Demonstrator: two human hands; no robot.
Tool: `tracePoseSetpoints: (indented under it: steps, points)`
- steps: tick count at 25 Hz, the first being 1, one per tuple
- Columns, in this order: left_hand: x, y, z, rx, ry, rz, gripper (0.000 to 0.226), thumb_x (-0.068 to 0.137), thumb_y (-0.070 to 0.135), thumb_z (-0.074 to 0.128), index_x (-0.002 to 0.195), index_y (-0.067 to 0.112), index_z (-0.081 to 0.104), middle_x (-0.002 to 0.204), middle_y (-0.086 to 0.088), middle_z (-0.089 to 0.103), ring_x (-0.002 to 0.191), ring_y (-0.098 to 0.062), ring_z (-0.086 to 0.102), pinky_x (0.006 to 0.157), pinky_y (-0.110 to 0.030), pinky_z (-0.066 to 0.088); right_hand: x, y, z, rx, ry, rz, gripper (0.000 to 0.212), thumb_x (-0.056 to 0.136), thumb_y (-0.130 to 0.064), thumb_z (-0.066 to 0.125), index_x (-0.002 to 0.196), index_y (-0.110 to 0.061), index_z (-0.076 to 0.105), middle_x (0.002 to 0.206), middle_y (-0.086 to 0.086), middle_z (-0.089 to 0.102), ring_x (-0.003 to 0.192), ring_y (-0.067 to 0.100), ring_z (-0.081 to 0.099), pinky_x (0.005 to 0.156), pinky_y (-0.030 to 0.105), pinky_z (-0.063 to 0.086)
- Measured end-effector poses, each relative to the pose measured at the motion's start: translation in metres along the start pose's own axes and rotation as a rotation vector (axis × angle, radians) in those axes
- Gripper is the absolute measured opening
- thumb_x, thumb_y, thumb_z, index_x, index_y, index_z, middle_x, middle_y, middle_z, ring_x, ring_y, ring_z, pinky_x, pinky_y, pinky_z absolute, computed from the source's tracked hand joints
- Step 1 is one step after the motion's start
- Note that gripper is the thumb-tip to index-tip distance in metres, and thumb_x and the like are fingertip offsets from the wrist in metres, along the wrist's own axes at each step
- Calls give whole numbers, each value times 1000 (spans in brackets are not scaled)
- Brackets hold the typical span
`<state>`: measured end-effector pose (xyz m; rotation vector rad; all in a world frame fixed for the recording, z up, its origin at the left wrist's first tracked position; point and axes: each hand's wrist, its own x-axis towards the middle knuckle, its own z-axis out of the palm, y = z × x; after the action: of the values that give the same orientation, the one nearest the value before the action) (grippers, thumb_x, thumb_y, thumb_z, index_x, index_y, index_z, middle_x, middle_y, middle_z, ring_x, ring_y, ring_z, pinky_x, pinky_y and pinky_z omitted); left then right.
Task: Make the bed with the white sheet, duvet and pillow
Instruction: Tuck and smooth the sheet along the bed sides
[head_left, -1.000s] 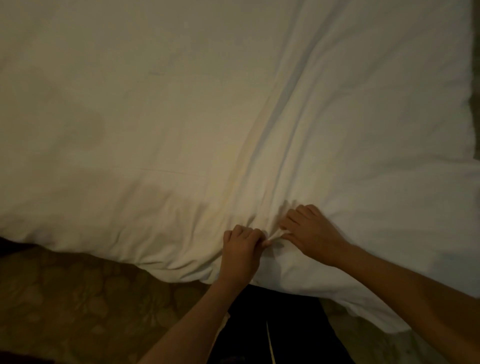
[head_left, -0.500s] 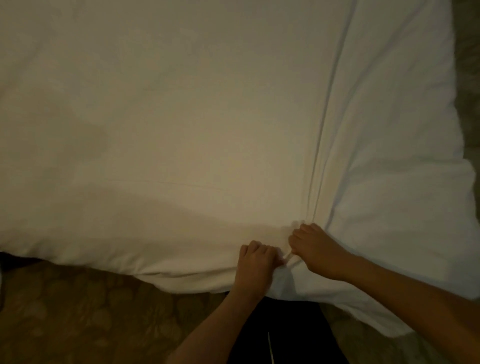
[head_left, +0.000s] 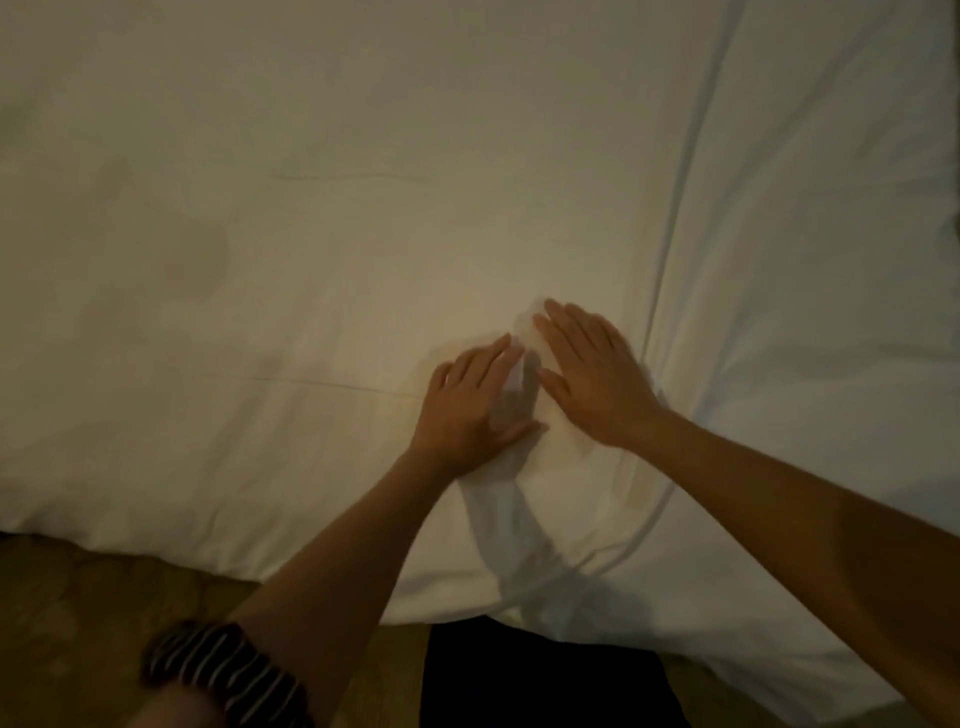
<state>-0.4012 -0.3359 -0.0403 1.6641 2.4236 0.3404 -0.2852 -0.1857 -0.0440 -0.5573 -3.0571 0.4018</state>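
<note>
1. Head view, bedding: a white duvet (head_left: 311, 260) fills nearly the whole frame. In the dim light it may instead be the sheet.
2. Its near edge, the longest line of it in view, runs left to right low in the frame, sagging lower at the right. It overhangs a patterned floor (head_left: 78, 597).
3. A long crease (head_left: 675, 208) runs from the upper right down towards the person, passing just right of the hands and then bending along the near edge.
4. The left hand (head_left: 472, 405) lies palm down on the cloth. Its fingers are straight and close together, pointing away and slightly right, with the thumb out to the side.
5. The right hand (head_left: 592, 374) also lies flat, its fingers straight and nearly together, pointing away and slightly left. Both hands are a little blurred.
6. The cloth lies under both palms, and a small raised ridge (head_left: 519, 364) of it stands between the two sets of fingers.
7. A striped sleeve (head_left: 223, 670) shows at the lower left, and dark trousers (head_left: 545, 675) below the bed edge.
</note>
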Motion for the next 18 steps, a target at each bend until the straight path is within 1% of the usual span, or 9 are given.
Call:
tracePoseSetpoints:
  steps: [2,4,5,7,9,11,14,16,18]
  points:
    - [33,-24,2,53,-163,98,94,74,79,35,145,17,37,152,-5,35,137,-24,35,108,-44,29,20,21,11,-49,-72,-42,62,93,-42,29,140,-3,43,145,17,42,131,34,43,109,38,14]
    - [63,-59,1,134,-200,130,93,76,82,20,150,26,25,157,0,20,144,-22,20,114,-47,17,27,54,11,-94,-62,22,69,93,-50,22,145,-5,33,152,15,31,139,33,31,113,38,8]
    - [79,-74,-2,165,-202,78,90,77,80,18,151,29,20,159,1,14,146,-22,13,115,-48,12,33,69,8,-109,-44,106,72,93,-52,18,147,-5,27,154,15,25,142,33,25,115,41,8]
    - [100,-94,-5,225,-199,-48,85,82,74,25,152,27,11,160,-1,5,147,-25,4,114,-49,4,45,83,5,-138,-35,229,73,93,-51,15,149,-4,20,156,15,18,144,33,18,115,46,7]
    - [99,-88,0,211,-189,-53,83,87,67,31,152,20,12,160,-6,6,147,-28,6,114,-51,3,39,62,8,-125,-44,199,71,97,-51,13,147,-2,24,154,17,23,142,33,24,115,45,8]
    - [64,-63,13,123,-158,80,84,85,66,30,150,14,22,157,-11,19,144,-32,18,112,-52,7,0,23,17,-71,-98,128,69,99,-50,9,145,-2,31,151,16,32,140,32,30,113,44,11]
    - [-34,-9,27,44,-207,248,90,80,69,39,146,9,28,153,-13,31,143,-27,21,112,-55,11,-94,-38,21,-4,-206,-32,66,98,-51,23,146,-6,28,151,12,34,141,24,25,116,42,12]
    - [-71,7,29,39,-205,311,92,79,72,43,145,9,29,153,-10,31,144,-23,18,111,-56,14,-128,-46,17,-10,-217,-124,69,96,-53,33,146,-7,28,152,11,32,142,21,24,117,40,13]
    - [-72,8,29,62,-193,291,98,77,76,43,146,9,28,153,-9,30,143,-22,20,111,-54,14,-124,-31,14,-42,-187,-68,70,96,-54,29,146,-6,29,153,11,29,142,22,23,116,40,14]
